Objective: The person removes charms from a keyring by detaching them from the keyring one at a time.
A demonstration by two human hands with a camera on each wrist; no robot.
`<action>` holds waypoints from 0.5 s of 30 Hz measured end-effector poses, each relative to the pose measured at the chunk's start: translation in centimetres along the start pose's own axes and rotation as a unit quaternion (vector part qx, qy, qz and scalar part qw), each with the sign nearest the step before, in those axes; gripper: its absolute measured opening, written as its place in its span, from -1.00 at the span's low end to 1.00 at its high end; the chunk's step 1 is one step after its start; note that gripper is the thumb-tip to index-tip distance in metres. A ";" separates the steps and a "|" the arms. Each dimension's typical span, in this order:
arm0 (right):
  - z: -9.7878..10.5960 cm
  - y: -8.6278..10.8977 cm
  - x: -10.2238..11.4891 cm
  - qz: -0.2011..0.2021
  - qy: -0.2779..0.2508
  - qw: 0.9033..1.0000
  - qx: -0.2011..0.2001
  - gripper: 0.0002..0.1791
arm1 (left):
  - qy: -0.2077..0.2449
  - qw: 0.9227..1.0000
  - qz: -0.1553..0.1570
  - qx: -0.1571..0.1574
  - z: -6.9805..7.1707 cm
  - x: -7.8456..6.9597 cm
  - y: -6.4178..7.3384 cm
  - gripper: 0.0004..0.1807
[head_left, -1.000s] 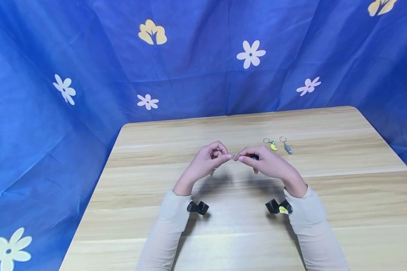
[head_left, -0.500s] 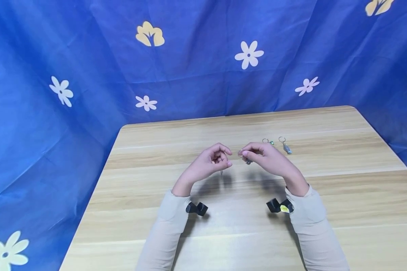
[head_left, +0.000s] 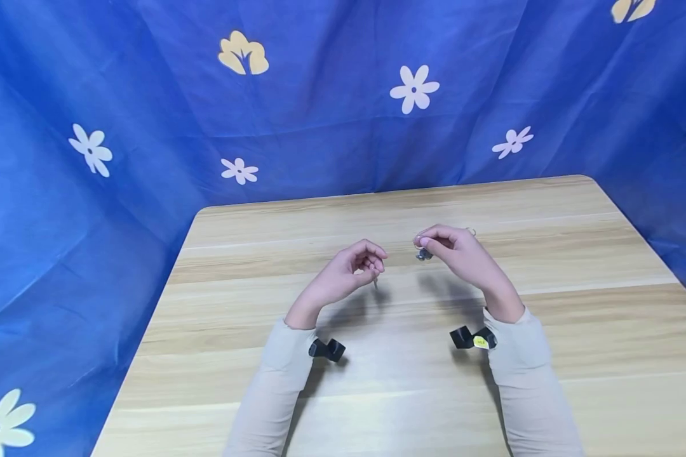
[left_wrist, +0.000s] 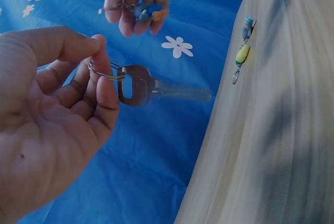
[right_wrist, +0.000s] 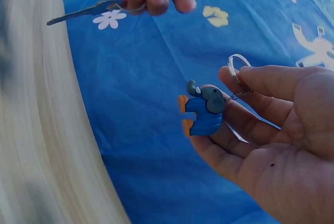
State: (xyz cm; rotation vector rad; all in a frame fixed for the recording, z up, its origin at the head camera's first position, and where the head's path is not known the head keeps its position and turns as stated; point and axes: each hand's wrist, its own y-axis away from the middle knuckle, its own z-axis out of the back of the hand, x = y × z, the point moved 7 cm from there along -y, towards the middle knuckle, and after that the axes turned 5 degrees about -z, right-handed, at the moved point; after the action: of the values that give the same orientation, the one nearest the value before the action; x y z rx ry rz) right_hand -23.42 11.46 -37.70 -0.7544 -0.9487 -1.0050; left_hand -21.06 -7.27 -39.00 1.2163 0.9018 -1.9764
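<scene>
My left hand [head_left: 345, 270] holds a key [left_wrist: 136, 85] by its split ring [left_wrist: 107, 72]; the brown-headed key hangs from the curled fingers with its blade pointing away. To the right, my right hand [head_left: 463, 254] pinches the metal ring [right_wrist: 236, 70] of an elephant keychain [right_wrist: 209, 112]. The elephant has a grey head, blue body and orange feet, and lies against the fingers in the right wrist view. Both hands are raised above the table, apart from each other.
On the wooden table [head_left: 389, 381] lie a yellow keychain [left_wrist: 242, 54] and a grey-blue keychain [left_wrist: 248, 28], mostly hidden behind my right hand in the head view. A blue flowered curtain [head_left: 320, 127] hangs behind and left. Black wrist cameras stick out inward from both sleeves.
The hands, whose fingertips met at a ring a second ago, are now apart. My right hand has moved away and up with the elephant keychain; the left stays about in place with the key.
</scene>
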 end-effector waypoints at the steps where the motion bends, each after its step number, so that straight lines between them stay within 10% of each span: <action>1: 0.3 0.0 -0.3 -0.004 0.000 1.000 -0.005 -0.74 | 0.001 1.000 0.002 0.003 -0.1 0.1 -0.1 -0.72; 15: 3.3 -0.2 -5.2 -0.065 0.077 0.995 -0.011 -0.71 | -0.014 0.998 0.023 0.056 -1.9 0.9 -2.2 -0.67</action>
State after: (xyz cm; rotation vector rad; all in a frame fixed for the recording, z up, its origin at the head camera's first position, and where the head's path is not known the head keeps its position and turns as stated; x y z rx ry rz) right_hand -25.76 16.10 -41.07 -0.6304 -0.8622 -1.1728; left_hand -22.21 -4.64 -40.00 1.2576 0.7524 -2.0254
